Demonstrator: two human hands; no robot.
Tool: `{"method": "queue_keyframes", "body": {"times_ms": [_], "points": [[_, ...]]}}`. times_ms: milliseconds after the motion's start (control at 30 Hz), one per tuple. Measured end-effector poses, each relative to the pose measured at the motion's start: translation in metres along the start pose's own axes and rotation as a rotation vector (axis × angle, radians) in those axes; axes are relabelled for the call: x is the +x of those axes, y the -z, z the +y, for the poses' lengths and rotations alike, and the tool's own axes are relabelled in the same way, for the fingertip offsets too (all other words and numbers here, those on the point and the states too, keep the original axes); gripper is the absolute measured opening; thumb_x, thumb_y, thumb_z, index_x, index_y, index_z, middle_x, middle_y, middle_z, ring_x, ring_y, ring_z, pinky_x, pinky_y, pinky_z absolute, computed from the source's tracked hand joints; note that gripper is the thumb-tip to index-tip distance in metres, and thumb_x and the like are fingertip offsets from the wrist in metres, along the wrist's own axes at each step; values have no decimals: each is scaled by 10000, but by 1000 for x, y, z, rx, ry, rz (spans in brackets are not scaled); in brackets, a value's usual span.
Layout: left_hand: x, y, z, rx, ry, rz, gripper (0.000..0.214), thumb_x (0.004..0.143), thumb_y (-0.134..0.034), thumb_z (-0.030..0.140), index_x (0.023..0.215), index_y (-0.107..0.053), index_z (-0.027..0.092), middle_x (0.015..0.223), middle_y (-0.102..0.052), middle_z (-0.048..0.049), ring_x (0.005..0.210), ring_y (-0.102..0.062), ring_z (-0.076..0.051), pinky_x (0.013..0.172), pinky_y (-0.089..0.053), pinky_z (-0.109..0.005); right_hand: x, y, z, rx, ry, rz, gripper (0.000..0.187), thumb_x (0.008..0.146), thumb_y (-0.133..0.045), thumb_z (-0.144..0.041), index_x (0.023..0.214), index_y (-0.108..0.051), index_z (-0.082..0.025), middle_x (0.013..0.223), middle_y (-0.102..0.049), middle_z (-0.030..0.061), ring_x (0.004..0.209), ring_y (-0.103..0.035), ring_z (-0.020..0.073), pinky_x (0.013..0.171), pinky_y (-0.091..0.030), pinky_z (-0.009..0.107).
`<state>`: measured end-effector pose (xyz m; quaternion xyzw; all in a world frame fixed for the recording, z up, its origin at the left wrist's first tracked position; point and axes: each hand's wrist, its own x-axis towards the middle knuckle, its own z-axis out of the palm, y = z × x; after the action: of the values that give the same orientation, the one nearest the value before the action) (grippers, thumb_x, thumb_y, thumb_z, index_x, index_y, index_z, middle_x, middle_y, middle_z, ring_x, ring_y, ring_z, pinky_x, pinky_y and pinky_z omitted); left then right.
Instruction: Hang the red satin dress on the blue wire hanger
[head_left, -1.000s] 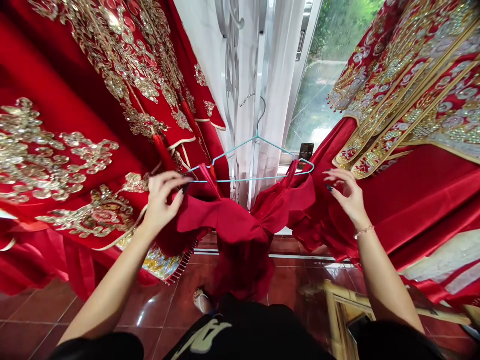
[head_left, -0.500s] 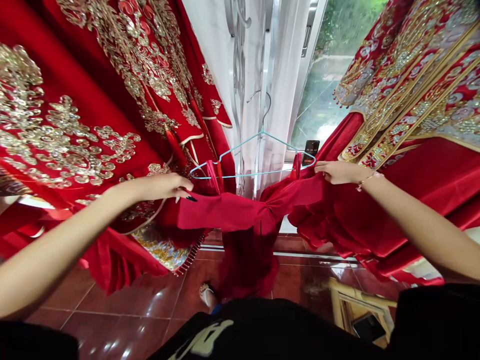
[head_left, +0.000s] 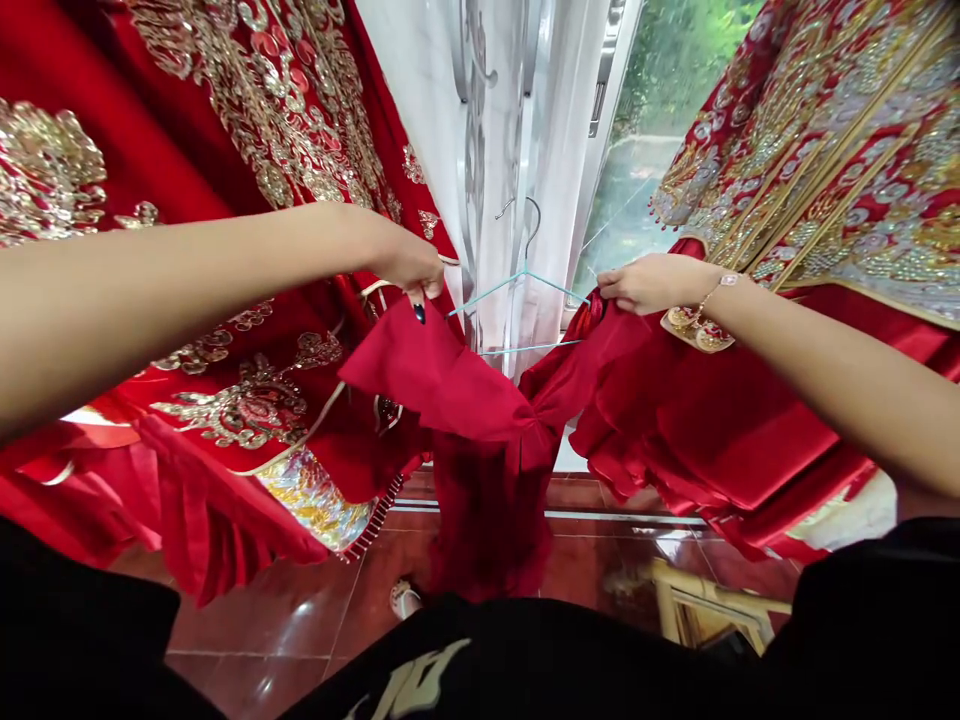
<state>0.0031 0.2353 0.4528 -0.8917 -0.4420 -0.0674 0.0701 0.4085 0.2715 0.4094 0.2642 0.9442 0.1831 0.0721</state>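
Left hand [head_left: 409,262] and right hand [head_left: 645,283] grip the shoulders of a red satin garment [head_left: 480,470], which hangs in front of a teal wire hanger [head_left: 525,276]; sequined red gowns [head_left: 847,190] flank it, sheer curtain [head_left: 559,170] behind.

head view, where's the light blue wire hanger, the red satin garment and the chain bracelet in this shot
light blue wire hanger [head_left: 487,292], head view, on its left sloping shoulder bar
red satin garment [head_left: 427,370], head view, on the raised fold below the left hand
chain bracelet [head_left: 714,296], head view, on its links
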Motion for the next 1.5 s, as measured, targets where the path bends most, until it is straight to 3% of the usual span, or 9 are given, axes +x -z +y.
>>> {"method": "queue_keyframes", "body": {"times_ms": [133,267,500,600,800,1000,1133,1300,1500], "points": [[9,6,23,90,-96,-425,215,913,-629,303,776,-665,141,618,-640,-8,809,-600,-184,886,-460,-301,11,-2,3,172,-55,163,291,945,-495,-116,698,-641,-167,911,-719,-2,760,-656,75,720,-462,272],[7,-3,43,94,-146,-265,268,949,-563,362,853,-690,147,700,-664,-24,951,-645,-233,952,-449,-343,22,-13,6,326,-142,324,515,1025,-267,-119,655,-624,-143,740,-689,-46,632,-598,-2,673,-434,222],[18,-5,47,304,-278,-216,341,884,-597,517,795,-726,214,729,-701,-14,853,-690,-207,785,-446,-268,26,-20,-1,290,-294,616,456,1017,-351,-69,626,-568,-159,763,-714,-33,683,-619,21,726,-483,223],[17,-5,44,287,-191,-142,363,897,-572,521,796,-740,214,697,-688,-4,838,-687,-197,774,-434,-262,27,-10,3,361,-285,549,495,1016,-312,-62,605,-571,-156,735,-699,-34,637,-590,19,693,-469,231],[5,-7,44,241,-88,-205,360,912,-571,506,832,-752,205,772,-699,-41,969,-669,-233,836,-430,-288,17,3,1,293,8,71,423,973,-436,-81,585,-586,-159,736,-674,-22,621,-545,51,649,-419,270],[17,-4,61,247,-288,-147,386,899,-586,544,784,-730,205,720,-675,-23,810,-656,-183,735,-430,-266,29,14,-29,218,134,214,220,867,-486,-88,709,-591,-199,790,-631,19,754,-574,141,717,-441,320],[8,-17,76,191,-246,89,298,957,-513,444,1033,-704,228,979,-708,-58,964,-658,-202,810,-473,-282,42,16,-57,375,36,527,181,819,-479,-133,920,-602,-218,880,-604,51,853,-583,198,782,-495,386],[-66,-51,98,-70,42,534,384,959,-435,306,1317,-532,208,1291,-601,-117,1097,-630,-250,935,-529,-419,21,-4,-79,663,-289,1184,230,860,-466,-253,1070,-561,-261,1049,-575,79,924,-616,211,855,-537,442],[-155,-171,132,-340,342,977,313,907,-536,303,1216,-490,320,1206,-593,-76,1194,-569,-264,1130,-427,-521,-17,-93,-111,875,-666,1503,185,811,-574,-335,988,-549,-285,990,-599,54,969,-637,237,907,-538,471]]}}
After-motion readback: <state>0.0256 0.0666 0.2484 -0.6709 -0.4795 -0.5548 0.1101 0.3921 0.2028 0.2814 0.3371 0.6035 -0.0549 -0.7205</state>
